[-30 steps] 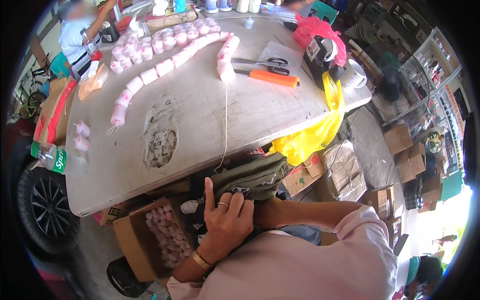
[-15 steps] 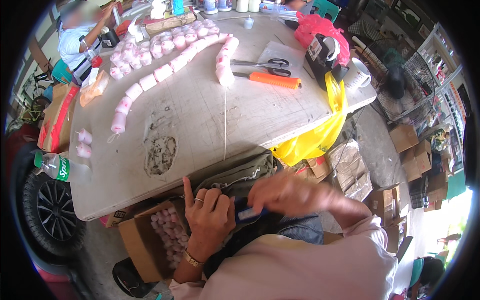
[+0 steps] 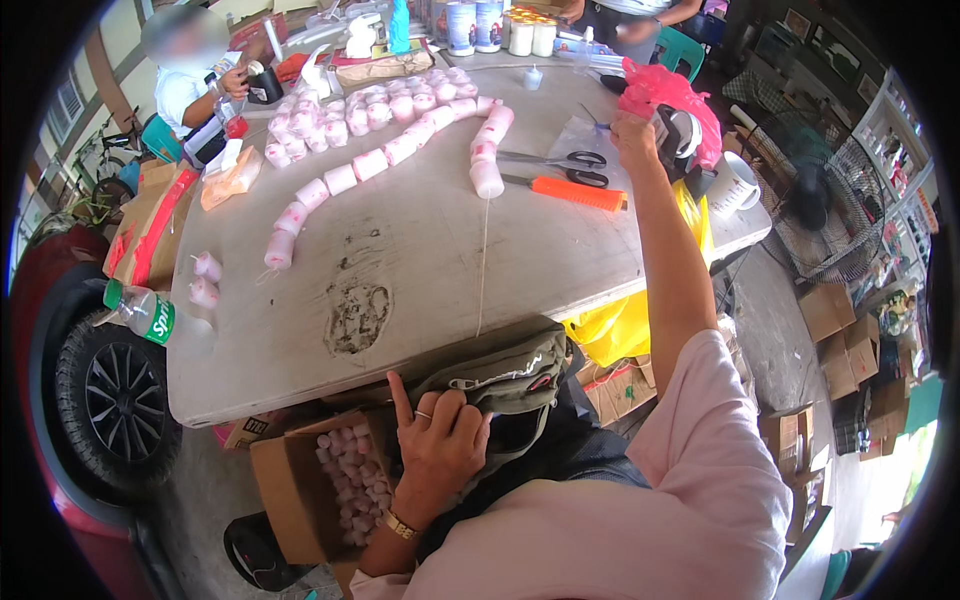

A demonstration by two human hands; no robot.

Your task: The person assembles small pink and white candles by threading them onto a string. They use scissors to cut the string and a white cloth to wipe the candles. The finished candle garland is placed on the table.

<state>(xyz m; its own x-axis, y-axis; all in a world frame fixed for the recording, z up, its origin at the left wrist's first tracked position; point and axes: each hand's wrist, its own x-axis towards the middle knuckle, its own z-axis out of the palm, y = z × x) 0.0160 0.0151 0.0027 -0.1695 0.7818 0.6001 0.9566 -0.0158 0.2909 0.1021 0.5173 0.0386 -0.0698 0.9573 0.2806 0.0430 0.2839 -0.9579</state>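
Note:
My left hand (image 3: 440, 440) is at the table's front edge, with its index finger stretched forward and the other fingers curled. What they hold, if anything, is hidden. My right hand (image 3: 634, 138) reaches far across the table beside the tape dispenser (image 3: 664, 130), fingers pinched. A small blue tip shows by them; what it belongs to is unclear. A curved row of pale pink candles (image 3: 370, 164) lies end to end on the tabletop, and a pale string (image 3: 484, 265) runs from its near right end to the front edge. Scissors (image 3: 585, 170) and an orange-handled cutter (image 3: 578, 193) lie nearby.
Bagged candles (image 3: 372, 108) lie behind the row. An open carton (image 3: 280, 500) of small pink pieces stands below the table, near an olive bag (image 3: 505, 370). A bottle (image 3: 145, 312) and two loose candles (image 3: 205, 280) are at left. Other people are beyond; a fan (image 3: 815, 195) is right.
My right hand has gone from beside my left hand, over my lap, out to the tape dispenser. My left hand keeps nearly the same pose. The whole view has shifted slightly.

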